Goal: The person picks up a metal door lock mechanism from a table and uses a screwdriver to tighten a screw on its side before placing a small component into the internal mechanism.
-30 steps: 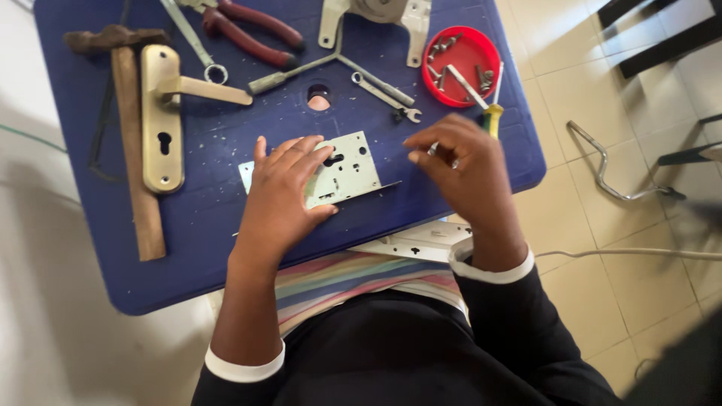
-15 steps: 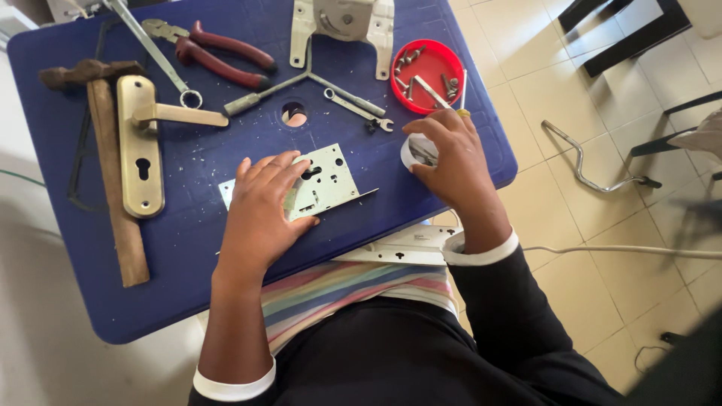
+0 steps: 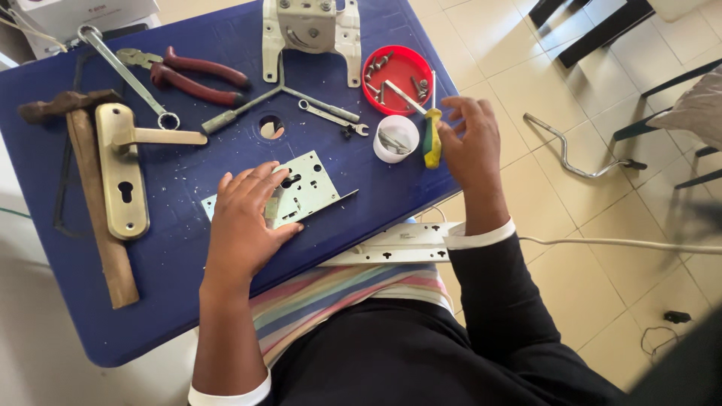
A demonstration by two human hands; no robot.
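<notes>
My left hand (image 3: pixel 244 222) lies over a silver mortise lock case (image 3: pixel 308 192) on the blue table (image 3: pixel 188 278), fingers on its top and thumb at its near edge. My right hand (image 3: pixel 472 143) hovers at the table's right edge with fingers spread and nothing in it. Its fingertips are beside the yellow-green handle of a screwdriver (image 3: pixel 431 139), whose shaft reaches into a red dish (image 3: pixel 398 71) of screws. A small white cup (image 3: pixel 396 139) with metal parts stands just left of the handle.
A brass door handle plate (image 3: pixel 124 169) and a wooden hammer (image 3: pixel 98 210) lie at the left. Red-handled pliers (image 3: pixel 195 75), wrenches (image 3: pixel 124 75) and a grey metal bracket (image 3: pixel 312 30) sit at the back. A white power strip (image 3: pixel 398 244) rests on my lap; a bent metal bar (image 3: pixel 571 150) lies on the floor.
My right hand has left the white cup and moved right, to beside the screwdriver handle, with its fingers opening. My left hand stays on the lock case.
</notes>
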